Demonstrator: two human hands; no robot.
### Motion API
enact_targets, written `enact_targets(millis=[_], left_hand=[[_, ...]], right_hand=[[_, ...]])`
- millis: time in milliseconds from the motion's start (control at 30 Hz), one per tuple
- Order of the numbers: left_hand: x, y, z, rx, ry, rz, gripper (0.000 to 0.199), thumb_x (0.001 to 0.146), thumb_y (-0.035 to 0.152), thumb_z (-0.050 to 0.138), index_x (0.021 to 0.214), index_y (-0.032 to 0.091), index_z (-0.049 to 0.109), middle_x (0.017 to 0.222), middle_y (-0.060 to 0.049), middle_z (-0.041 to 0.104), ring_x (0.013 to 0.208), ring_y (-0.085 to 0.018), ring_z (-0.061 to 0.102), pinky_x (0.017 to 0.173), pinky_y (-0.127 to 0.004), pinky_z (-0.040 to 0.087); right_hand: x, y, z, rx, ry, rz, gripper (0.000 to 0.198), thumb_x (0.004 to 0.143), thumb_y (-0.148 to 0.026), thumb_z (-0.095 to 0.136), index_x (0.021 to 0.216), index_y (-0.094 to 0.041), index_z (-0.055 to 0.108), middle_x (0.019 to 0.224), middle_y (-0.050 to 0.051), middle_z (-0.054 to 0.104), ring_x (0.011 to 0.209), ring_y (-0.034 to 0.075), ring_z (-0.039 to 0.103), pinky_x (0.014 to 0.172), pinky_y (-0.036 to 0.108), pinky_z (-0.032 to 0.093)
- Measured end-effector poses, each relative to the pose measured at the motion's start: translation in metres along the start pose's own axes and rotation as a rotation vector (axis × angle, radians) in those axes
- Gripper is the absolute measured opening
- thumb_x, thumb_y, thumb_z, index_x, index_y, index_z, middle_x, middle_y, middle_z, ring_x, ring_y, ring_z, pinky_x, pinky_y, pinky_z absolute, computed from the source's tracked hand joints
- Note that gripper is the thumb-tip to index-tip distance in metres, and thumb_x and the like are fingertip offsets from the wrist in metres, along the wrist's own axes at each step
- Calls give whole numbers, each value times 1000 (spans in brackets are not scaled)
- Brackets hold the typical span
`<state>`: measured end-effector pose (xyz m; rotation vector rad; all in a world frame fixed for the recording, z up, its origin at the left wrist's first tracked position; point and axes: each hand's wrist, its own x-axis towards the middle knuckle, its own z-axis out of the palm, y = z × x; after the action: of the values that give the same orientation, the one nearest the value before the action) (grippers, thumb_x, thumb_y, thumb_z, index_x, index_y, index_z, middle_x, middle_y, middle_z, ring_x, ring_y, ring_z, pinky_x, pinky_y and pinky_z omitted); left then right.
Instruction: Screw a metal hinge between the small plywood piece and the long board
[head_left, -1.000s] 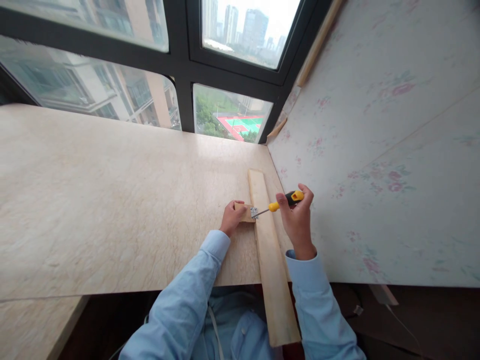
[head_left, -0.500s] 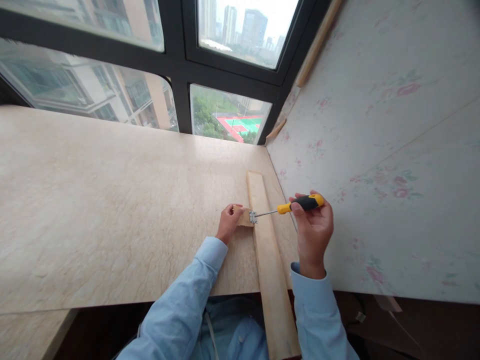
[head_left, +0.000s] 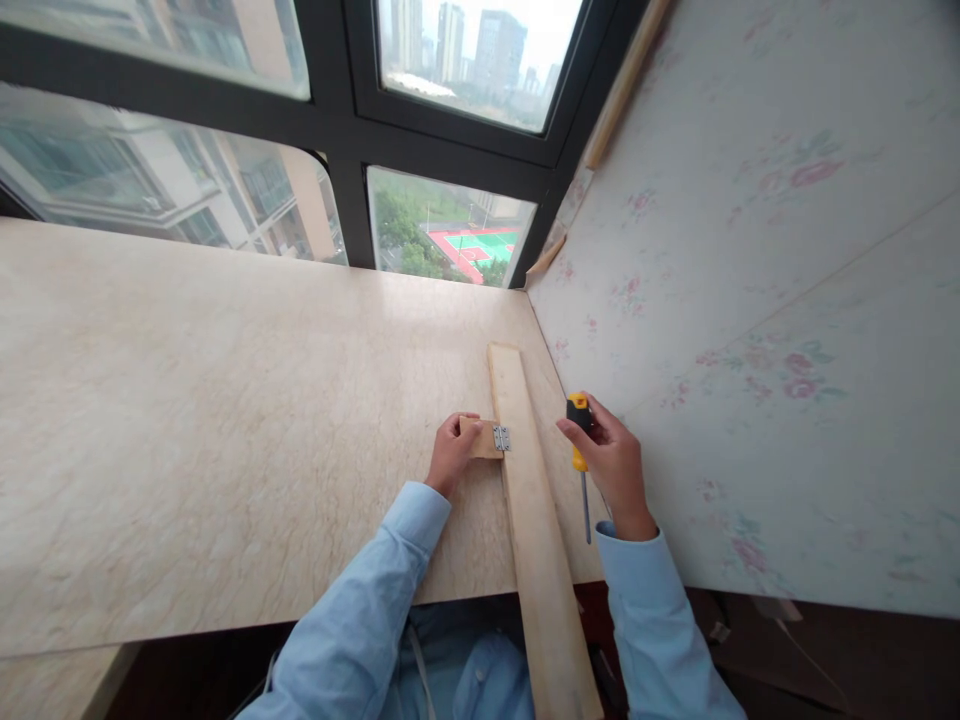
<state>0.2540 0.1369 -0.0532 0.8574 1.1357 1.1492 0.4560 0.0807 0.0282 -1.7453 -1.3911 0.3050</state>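
Screwdriver (head_left: 580, 448) is sitting clamped in the right hand (head_left: 611, 462), shaft pointing down, while the left hand (head_left: 450, 452) is gripping a small wood block (head_left: 480, 438) against the plank (head_left: 529, 500).

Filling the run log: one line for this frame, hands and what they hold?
left hand: holds small wood block | hinge: joins block to long plank | right hand: grips screwdriver, tip off hinge, pointing toward person

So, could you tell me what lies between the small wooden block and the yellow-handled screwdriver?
In the head view, the small metal hinge and the long pale wooden plank lie between them.
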Motion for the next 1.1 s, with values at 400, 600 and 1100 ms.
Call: enact_targets(millis=[400, 600, 1100], left_hand=[[-1, 1, -1, 5, -5, 20, 23, 72, 34, 65, 85, 15, 65, 77, -2, 64, 69, -14, 58, 59, -23, 44], [1, -2, -2, 0, -25, 12, 26, 72, 36, 67, 88, 15, 65, 77, -2, 64, 69, -15, 59, 59, -23, 45], [-11, -13, -3, -112, -162, 101, 54, 83, 58, 54, 112, 14, 65, 103, -11, 71, 92, -24, 67, 72, -32, 54]], right_hand=[[34, 57, 33, -349, -326, 36, 31, 82, -43, 60, 103, -20, 67, 89, 8, 72, 80, 24, 63, 71, 31, 44], [34, 64, 43, -475, -288, 16, 35, 83, -36, 60, 111, -15, 63, 99, 12, 68, 92, 25, 60, 80, 34, 45], [-43, 33, 39, -64, -142, -97, 52, 87, -40, 57, 133, -18, 49, 137, 14, 52, 128, 28, 47, 110, 50, 37]])
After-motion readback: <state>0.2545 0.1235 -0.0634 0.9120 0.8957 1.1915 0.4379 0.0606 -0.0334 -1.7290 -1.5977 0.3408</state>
